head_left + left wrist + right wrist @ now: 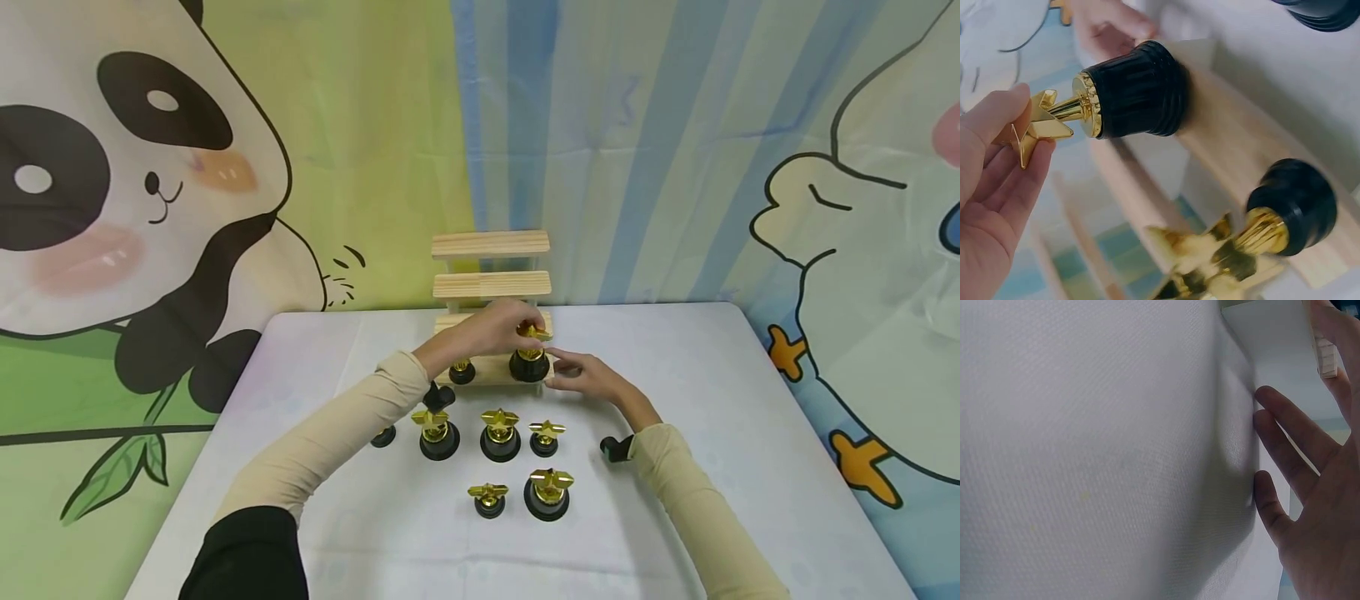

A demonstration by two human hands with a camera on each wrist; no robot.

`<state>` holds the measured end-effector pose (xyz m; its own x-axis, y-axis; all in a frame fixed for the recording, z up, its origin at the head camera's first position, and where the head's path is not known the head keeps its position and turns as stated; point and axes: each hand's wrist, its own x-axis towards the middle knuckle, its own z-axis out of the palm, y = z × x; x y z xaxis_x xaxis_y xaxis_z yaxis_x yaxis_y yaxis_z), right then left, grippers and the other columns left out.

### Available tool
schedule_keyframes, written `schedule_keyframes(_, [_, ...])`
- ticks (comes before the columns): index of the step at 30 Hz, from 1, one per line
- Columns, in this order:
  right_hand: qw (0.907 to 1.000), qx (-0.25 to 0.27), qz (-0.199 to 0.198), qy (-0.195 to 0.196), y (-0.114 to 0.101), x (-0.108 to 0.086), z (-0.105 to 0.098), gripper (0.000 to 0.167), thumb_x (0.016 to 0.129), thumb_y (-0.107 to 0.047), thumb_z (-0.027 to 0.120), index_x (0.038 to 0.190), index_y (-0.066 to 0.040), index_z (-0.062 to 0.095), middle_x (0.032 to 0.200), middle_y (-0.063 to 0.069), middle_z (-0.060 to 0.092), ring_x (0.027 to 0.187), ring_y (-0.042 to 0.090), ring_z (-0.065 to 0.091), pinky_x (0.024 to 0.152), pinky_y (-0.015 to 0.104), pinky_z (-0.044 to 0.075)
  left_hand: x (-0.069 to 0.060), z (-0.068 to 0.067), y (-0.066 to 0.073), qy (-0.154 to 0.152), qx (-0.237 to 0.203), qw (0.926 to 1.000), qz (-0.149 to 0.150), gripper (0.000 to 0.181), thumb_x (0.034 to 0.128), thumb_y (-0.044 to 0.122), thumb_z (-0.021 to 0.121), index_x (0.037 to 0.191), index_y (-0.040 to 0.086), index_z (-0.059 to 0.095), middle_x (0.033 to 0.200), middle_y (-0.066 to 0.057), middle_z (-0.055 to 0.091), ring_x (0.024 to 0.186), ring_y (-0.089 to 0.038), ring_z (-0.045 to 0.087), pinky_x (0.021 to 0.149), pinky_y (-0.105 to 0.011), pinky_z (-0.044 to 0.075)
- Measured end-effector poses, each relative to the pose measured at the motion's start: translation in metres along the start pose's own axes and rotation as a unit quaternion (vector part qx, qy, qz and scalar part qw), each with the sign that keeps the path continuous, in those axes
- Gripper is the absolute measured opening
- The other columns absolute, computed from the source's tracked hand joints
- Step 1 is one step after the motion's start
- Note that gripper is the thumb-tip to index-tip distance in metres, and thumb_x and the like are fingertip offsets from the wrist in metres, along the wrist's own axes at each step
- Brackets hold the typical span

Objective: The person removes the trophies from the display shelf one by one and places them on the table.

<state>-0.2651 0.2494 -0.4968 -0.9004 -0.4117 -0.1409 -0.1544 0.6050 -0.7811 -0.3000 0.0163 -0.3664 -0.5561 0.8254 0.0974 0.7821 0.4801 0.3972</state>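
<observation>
My left hand (495, 327) pinches the gold star of a star trophy (529, 367) between thumb and fingers. The trophy's black base stands upright at the right end of the lowest plank of a stepped wooden rack (491, 286). At that same end my right hand (592, 377) has its thumb and index finger at the plank's edge; in the right wrist view its other fingers (1291, 431) are spread and fairly straight. A smaller star trophy (1291, 206) is further left on this plank, partly behind the left arm in the head view.
Several more star trophies, large (500, 437) and small (489, 502), stand on the white-covered table (405, 550) in front of the rack. One at the left (383, 437) is partly hidden by the left sleeve. A printed curtain (375, 167) hangs behind.
</observation>
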Motion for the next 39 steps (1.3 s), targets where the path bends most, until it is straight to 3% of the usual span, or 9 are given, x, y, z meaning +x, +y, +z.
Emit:
schedule_keyframes(5, [0.9999,0.008,0.012,-0.001,0.0,0.001,0.001,0.077,0.088,-0.04,0.07,0.151,-0.016,0.034,0.135,0.024,0.057,0.126,0.038,0.055,0.106,0.054,0.043,-0.009,-0.022,0.007,0.028,-0.049,0.9984,-0.006,0.019,0.0873,0.022,0.073,0.1,0.009,0.069,0.09,-0.001,0.068,0.077,-0.01,0.059,0.068,-0.019,0.051])
schedule_keyframes(11, [0.9998,0.017,0.008,0.002,0.0,0.001,0.001,0.076,0.087,-0.038,0.071,0.151,-0.018,0.035,0.134,0.023,0.058,0.126,0.038,0.055,0.107,0.055,0.042,-0.029,-0.049,0.022,0.051,-0.068,0.9964,0.006,0.018,0.0868,0.023,0.074,0.1,0.011,0.069,0.093,0.001,0.069,0.078,-0.009,0.061,0.07,-0.019,0.053])
schedule_keyframes(16, [0.9999,0.014,-0.006,0.003,0.002,0.001,0.002,0.072,0.088,-0.036,0.07,0.15,-0.019,0.038,0.132,0.022,0.059,0.124,0.037,0.056,0.106,0.055,0.042,-0.058,-0.063,0.035,0.065,-0.078,0.9948,-0.001,0.021,0.0859,0.02,0.074,0.103,0.01,0.069,0.097,0.0,0.071,0.081,-0.008,0.064,0.073,-0.019,0.055])
schedule_keyframes(22, [0.9998,0.006,-0.02,0.002,0.002,0.0,0.003,0.072,0.089,-0.037,0.069,0.15,-0.017,0.037,0.131,0.023,0.06,0.122,0.038,0.057,0.103,0.055,0.044,-0.104,-0.072,0.048,0.069,-0.073,0.9948,-0.017,0.02,0.086,0.019,0.074,0.103,0.011,0.069,0.096,0.002,0.071,0.082,-0.006,0.064,0.073,-0.02,0.056])
schedule_keyframes(27, [0.9996,0.014,-0.023,0.005,0.002,0.001,0.002,0.072,0.089,-0.034,0.07,0.15,-0.015,0.037,0.13,0.024,0.06,0.121,0.039,0.058,0.103,0.056,0.044,-0.147,-0.071,0.053,0.09,-0.047,0.9947,-0.016,0.021,0.0831,0.016,0.077,0.102,0.013,0.068,0.094,0.004,0.07,0.081,-0.005,0.064,0.072,-0.023,0.057])
schedule_keyframes(32, [0.9996,0.012,-0.025,0.0,-0.016,-0.007,0.001,0.067,0.091,-0.02,0.067,0.149,-0.005,0.036,0.129,0.03,0.058,0.12,0.044,0.057,0.102,0.058,0.044,-0.186,-0.062,0.052,0.084,-0.039,0.995,-0.038,0.022,0.081,0.014,0.079,0.1,0.013,0.068,0.093,0.005,0.069,0.08,-0.004,0.063,0.072,-0.019,0.056])
schedule_keyframes(34, [0.9995,0.01,-0.028,0.001,-0.016,-0.007,0.001,0.066,0.092,-0.017,0.066,0.149,-0.003,0.035,0.129,0.031,0.058,0.12,0.046,0.056,0.102,0.059,0.043,-0.198,-0.058,0.051,0.079,-0.046,0.9942,-0.058,0.022,0.0806,0.014,0.079,0.1,0.013,0.068,0.093,0.006,0.069,0.08,-0.003,0.063,0.071,-0.018,0.056])
schedule_keyframes(39, [0.9993,0.013,-0.034,0.007,0.001,0.0,0.003,0.068,0.091,-0.024,0.068,0.15,-0.01,0.037,0.129,0.027,0.06,0.12,0.041,0.058,0.102,0.058,0.044,-0.223,-0.042,0.046,0.087,-0.062,0.9908,-0.083,0.022,0.0798,0.012,0.079,0.098,0.016,0.067,0.09,0.008,0.068,0.078,-0.002,0.061,0.068,-0.019,0.056])
